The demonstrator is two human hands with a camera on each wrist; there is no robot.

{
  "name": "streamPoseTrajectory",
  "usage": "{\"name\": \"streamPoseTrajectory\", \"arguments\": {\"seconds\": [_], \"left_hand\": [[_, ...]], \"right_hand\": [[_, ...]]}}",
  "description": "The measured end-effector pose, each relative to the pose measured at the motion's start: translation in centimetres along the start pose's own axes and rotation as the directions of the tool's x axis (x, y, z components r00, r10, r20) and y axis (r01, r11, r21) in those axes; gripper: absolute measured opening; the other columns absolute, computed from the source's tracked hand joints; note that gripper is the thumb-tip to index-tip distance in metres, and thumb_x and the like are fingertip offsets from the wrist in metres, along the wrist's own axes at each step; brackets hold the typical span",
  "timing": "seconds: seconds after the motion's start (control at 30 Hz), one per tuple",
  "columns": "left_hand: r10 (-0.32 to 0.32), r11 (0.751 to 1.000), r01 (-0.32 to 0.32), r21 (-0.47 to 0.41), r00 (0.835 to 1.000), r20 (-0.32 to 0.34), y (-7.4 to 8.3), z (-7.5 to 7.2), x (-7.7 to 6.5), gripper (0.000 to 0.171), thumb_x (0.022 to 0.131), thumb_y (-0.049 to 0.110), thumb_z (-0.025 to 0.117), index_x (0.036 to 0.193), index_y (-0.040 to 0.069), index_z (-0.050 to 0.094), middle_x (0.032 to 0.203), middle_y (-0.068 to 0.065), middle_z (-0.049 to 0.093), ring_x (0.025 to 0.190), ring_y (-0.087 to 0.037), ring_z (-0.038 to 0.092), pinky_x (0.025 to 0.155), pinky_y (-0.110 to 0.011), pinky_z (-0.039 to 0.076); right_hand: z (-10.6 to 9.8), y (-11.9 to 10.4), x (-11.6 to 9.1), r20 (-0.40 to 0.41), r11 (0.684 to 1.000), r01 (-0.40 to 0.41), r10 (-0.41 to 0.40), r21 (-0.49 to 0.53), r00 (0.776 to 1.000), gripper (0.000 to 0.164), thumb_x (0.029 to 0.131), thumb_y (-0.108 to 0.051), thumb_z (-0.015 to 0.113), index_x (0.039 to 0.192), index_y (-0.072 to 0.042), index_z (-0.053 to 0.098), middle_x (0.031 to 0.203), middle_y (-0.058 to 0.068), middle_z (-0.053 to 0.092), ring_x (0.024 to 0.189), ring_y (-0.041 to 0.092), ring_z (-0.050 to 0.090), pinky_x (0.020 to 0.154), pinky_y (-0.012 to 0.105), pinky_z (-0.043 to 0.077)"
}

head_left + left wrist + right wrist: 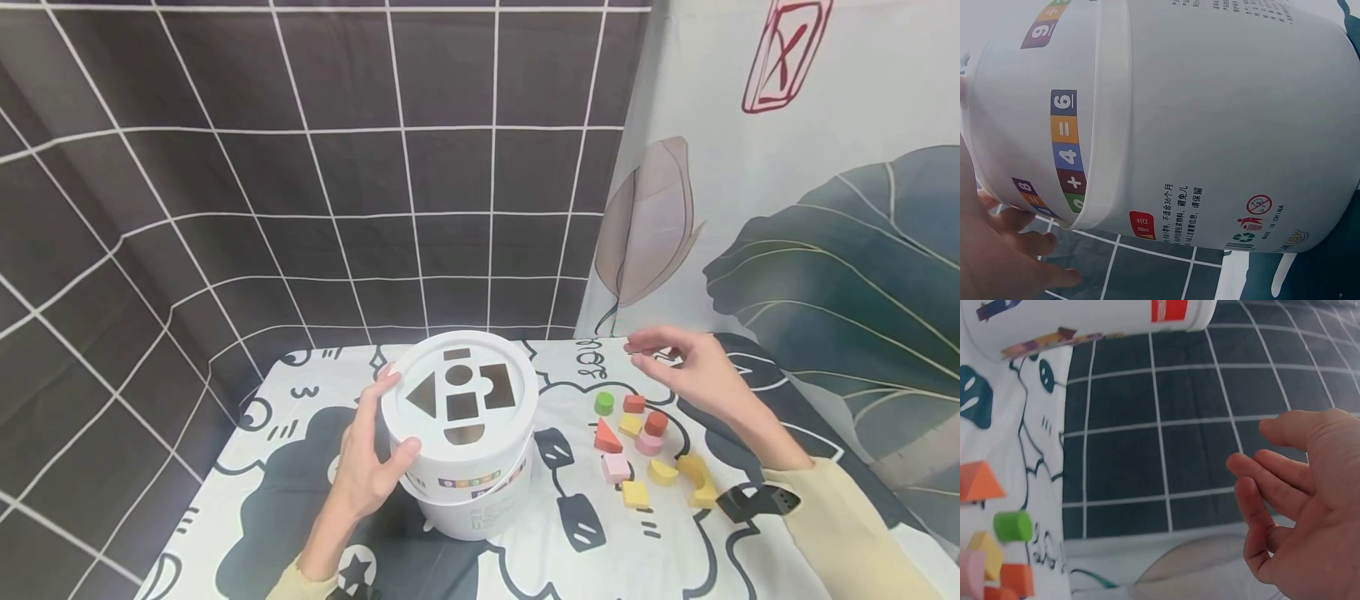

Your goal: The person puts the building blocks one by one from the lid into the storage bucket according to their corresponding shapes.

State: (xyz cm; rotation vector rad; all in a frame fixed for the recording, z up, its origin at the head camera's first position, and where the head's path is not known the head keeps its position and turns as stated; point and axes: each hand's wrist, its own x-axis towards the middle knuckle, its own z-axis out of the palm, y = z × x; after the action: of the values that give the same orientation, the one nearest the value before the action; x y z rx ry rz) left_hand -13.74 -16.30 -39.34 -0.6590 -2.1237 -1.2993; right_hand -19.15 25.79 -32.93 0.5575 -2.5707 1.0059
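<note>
A white shape-sorter bucket [487, 518] stands on the table, its round lid [491, 440] pierced with variously shaped holes. My left hand [358, 471] holds the bucket's upper left side, thumb at the near rim and fingers spread along the far left rim. Number stickers [1067, 156] band the upper section in the left wrist view. Raised beyond the blocks at right, my right hand [697, 371] has loosely bent fingers and nothing in them. Nearest below it are a red block [633, 404], a green cylinder [603, 403] and a red cylinder [656, 423].
More blocks lie right of the bucket: an orange-red triangle [608, 437], a pink square [616, 468], a yellow square [635, 495], a yellow half-round [662, 472] and a yellow arch [699, 479]. A dark gridded curtain [450, 175] hangs behind the printed tablecloth [525, 542].
</note>
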Motion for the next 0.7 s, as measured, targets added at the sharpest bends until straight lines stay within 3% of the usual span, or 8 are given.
{"name": "streamPoseTrajectory", "arguments": {"seconds": [0.07, 0.2, 0.3, 0.43, 0.7], "left_hand": [[0.002, 1.000, -0.002, 0.000, 1.000, -0.001, 0.0, 0.0, 0.0, 0.074, 0.077, 0.026, 0.064, 0.145, 0.007, 0.045, 0.156, -0.015, 0.039, 0.141, -0.039, 0.037, 0.106, -0.067, 0.024], [0.007, 1.000, -0.007, 0.003, 1.000, -0.006, 0.0, 0.0, 0.0, 0.073, 0.077, 0.025, 0.064, 0.145, 0.007, 0.045, 0.155, -0.016, 0.039, 0.141, -0.039, 0.037, 0.107, -0.064, 0.025], [0.008, 1.000, -0.007, 0.008, 1.000, -0.008, 0.0, 0.0, 0.0, 0.073, 0.076, 0.025, 0.064, 0.145, 0.006, 0.046, 0.155, -0.016, 0.040, 0.141, -0.039, 0.037, 0.108, -0.062, 0.025], [0.009, 1.000, -0.009, 0.012, 1.000, -0.007, 0.0, 0.1, 0.0, 0.073, 0.076, 0.025, 0.064, 0.145, 0.007, 0.046, 0.155, -0.016, 0.040, 0.141, -0.038, 0.037, 0.109, -0.060, 0.026], [-0.002, 1.000, 0.002, 0.018, 1.000, -0.006, 0.1, 0.0, 0.0, 0.073, 0.076, 0.024, 0.063, 0.145, 0.007, 0.045, 0.155, -0.016, 0.040, 0.141, -0.039, 0.037, 0.107, -0.064, 0.026]], "right_hand": [[-0.2, 0.6, -0.5, 0.000, 1.000, -0.028, 0.028, -0.014, 1.000, 0.024, 0.091, -0.012, 0.073, 0.115, -0.008, 0.072, 0.108, 0.007, 0.073, 0.092, 0.004, 0.059, 0.077, 0.026, 0.046], [-0.4, 1.7, -1.5, 0.019, 0.996, -0.079, 0.079, -0.029, 0.997, 0.026, 0.091, -0.013, 0.073, 0.116, -0.007, 0.072, 0.111, 0.009, 0.071, 0.097, 0.016, 0.063, 0.081, 0.024, 0.047], [-0.4, 2.4, -2.2, 0.028, 0.995, -0.096, 0.097, -0.042, 0.995, 0.028, 0.089, -0.011, 0.074, 0.117, -0.006, 0.071, 0.110, 0.011, 0.071, 0.099, 0.029, 0.064, 0.083, 0.029, 0.046], [-0.3, 3.4, -3.0, 0.024, 0.992, -0.114, 0.115, -0.058, 0.993, 0.031, 0.088, -0.012, 0.076, 0.118, -0.006, 0.071, 0.111, 0.013, 0.071, 0.099, 0.031, 0.063, 0.081, 0.031, 0.045], [-0.2, 4.9, -4.3, 0.017, 0.989, -0.144, 0.145, -0.029, 0.989, 0.036, 0.088, -0.011, 0.077, 0.120, 0.000, 0.068, 0.113, 0.018, 0.070, 0.101, 0.036, 0.065, 0.078, 0.010, 0.044]]}}
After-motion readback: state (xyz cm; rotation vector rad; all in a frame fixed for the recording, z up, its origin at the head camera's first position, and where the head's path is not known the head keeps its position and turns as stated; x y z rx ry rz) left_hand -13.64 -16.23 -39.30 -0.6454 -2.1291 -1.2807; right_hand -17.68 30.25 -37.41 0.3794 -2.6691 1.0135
